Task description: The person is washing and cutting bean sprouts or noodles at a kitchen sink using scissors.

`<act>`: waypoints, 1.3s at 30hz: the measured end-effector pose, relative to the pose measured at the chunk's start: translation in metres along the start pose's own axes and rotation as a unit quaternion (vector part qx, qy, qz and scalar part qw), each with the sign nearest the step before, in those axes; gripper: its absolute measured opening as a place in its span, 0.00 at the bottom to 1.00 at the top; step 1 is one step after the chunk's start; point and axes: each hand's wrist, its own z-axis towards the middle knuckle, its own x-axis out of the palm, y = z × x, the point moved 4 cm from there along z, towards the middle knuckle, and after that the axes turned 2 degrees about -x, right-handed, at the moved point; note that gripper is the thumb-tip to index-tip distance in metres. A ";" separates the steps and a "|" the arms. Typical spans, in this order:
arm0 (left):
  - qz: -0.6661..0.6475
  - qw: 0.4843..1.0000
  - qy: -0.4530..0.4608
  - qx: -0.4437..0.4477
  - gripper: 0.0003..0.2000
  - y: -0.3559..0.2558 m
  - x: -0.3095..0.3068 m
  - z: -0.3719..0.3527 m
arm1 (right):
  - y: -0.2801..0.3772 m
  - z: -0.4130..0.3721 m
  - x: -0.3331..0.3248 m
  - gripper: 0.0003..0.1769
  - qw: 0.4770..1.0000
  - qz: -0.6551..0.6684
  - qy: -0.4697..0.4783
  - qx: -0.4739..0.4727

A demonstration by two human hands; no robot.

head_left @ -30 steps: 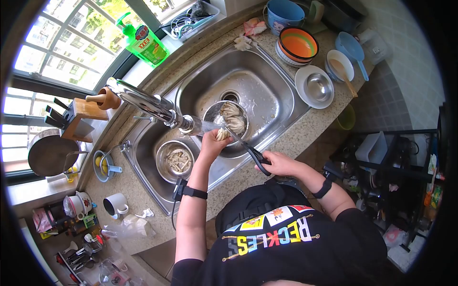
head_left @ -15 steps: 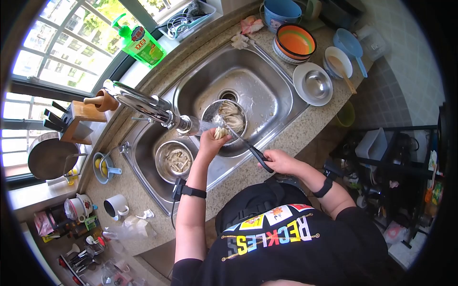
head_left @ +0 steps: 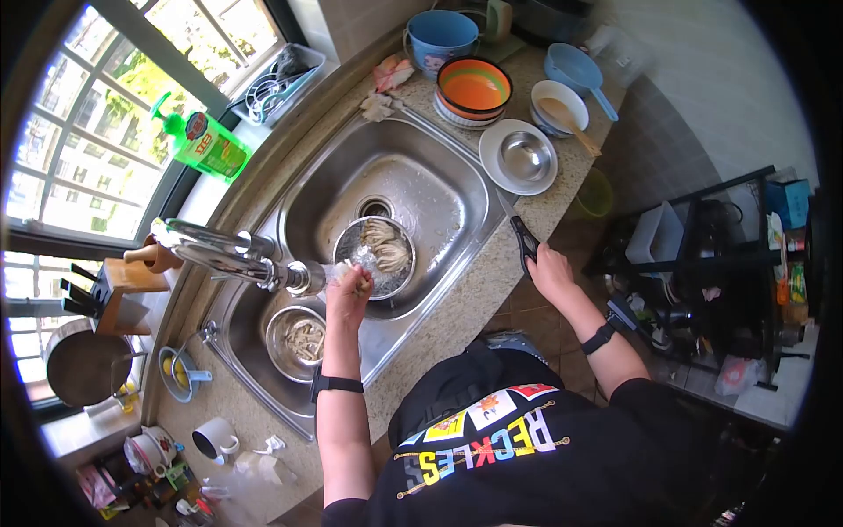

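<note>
Under the running faucet, my left hand is closed around a pale stringy piece, mostly hidden by fingers and splashing water. Just beyond it, a metal bowl stands in the large sink basin, holding water and a pale, stringy clump whose kind I cannot make out. My right hand grips black-handled scissors over the counter's front edge, blades pointing toward the plate. In the smaller basin sits a second metal bowl with pale cut strips inside.
A white plate bearing a small metal bowl lies right of the sink. Behind it are stacked orange bowls and a blue bucket. Left are a knife block, a colander and a mug.
My right hand has drawn the scissors away from the bowl, to the right over the counter edge. My left hand stays near the faucet stream, now more tightly closed. The view has shifted.
</note>
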 end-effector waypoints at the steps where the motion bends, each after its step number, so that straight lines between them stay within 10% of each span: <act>1: -0.017 1.000 -0.005 0.001 0.06 -0.001 0.000 0.001 | -0.005 0.003 0.002 0.16 1.000 -0.009 -0.009 0.004; 26: -0.029 0.999 -0.012 0.017 0.11 -0.005 0.005 -0.011 | -0.069 0.047 -0.010 0.13 0.986 -0.067 -0.112 0.105; 30: 0.009 1.000 -0.010 0.025 0.13 -0.007 0.009 -0.019 | 0.003 0.026 -0.053 0.11 0.991 0.043 -0.130 0.000; 35: 0.063 0.997 -0.001 0.039 0.10 -0.008 0.012 -0.022 | 0.142 0.033 -0.030 0.13 0.904 0.339 0.074 -0.248; 39: 0.082 0.996 -0.033 0.025 0.07 -0.012 0.012 -0.035 | 0.244 0.043 0.025 0.15 0.865 0.382 0.183 -0.270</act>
